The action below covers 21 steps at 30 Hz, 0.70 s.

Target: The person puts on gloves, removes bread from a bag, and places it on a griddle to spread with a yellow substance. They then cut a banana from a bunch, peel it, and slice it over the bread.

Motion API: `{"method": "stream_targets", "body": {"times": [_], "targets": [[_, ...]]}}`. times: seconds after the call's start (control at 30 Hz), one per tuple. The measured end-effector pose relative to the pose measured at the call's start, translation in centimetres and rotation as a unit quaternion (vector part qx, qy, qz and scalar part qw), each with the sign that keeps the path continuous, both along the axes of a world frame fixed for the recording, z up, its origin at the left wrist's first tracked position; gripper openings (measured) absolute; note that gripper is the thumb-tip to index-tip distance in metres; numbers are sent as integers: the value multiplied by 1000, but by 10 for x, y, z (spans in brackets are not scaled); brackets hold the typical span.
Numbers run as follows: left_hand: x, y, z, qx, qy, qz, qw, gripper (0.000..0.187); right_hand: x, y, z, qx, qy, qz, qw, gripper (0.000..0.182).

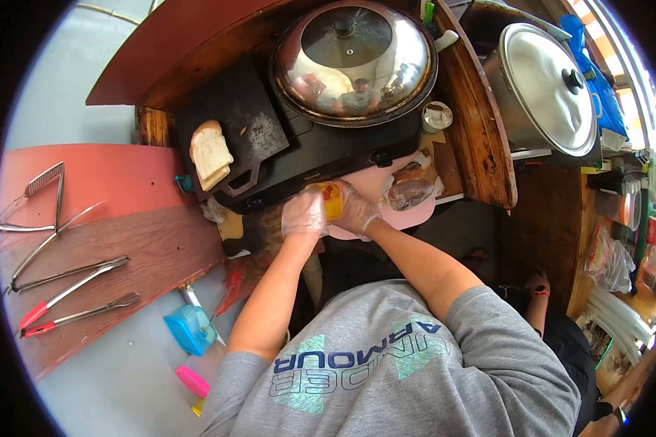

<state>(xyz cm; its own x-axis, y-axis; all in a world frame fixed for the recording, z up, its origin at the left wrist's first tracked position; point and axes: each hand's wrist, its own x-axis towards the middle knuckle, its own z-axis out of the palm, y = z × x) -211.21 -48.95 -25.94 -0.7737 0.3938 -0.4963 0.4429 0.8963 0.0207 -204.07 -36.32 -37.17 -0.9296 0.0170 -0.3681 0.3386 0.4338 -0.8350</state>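
Note:
A yellow container with red on it point(333, 199) is held between my two hands, just in front of the black griddle's front edge. My left hand point(305, 213), in a clear plastic glove, is closed against its left side. On the other side my right hand point(358, 209), gloved the same way, has its fingers wrapped round it. Below and to the right lies a pink cutting board point(369, 182), with a plastic-wrapped loaf point(411, 191) on it. Slices of white bread point(211, 154) rest at the left of the griddle plate point(259, 135).
A large domed lid point(353, 62) covers a pan behind the griddle. A lidded steel pot point(547, 91) stands at right, past a wooden divider point(481, 116). Tongs point(80, 295) lie on the red side shelf point(146, 240). Another person's arm point(538, 302) shows at lower right.

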Motion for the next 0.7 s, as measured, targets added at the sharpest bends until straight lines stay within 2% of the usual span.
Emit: {"method": "stream_targets", "body": {"times": [0.07, 0.17, 0.27, 0.4, 0.5, 0.6, 0.63, 0.7], "targets": [[-2, -3, 6, 30, 39, -7, 999, 26, -3, -7, -28, -29, 66, 21, 997, 86], [-10, 1, 29, -20, 17, 23, 999, 18, -7, -5, -22, -7, 92, 62, 994, 83], [-15, 0, 4, 11, 93, -46, 995, 16, -6, -7, -22, -3, 82, 43, 996, 81], [-6, 9, 4, 5, 103, -109, 989, 14, -2, -5, -22, 4, 62, 13, 998, 77], [-5, 4, 9, 97, 133, -155, 974, 16, -2, -2, -15, -25, 56, 12, 998, 76], [-14, -9, 4, 63, 143, -174, 972, 16, -7, 1, 4, -46, 55, 13, 997, 75], [-18, -13, -2, 63, 144, -174, 972, 16, -11, 4, 19, -17, 68, 52, 996, 75], [-21, -22, -20, 10, 155, -127, 980, 18, -13, 1, 18, 11, 82, 92, 992, 76]]}}
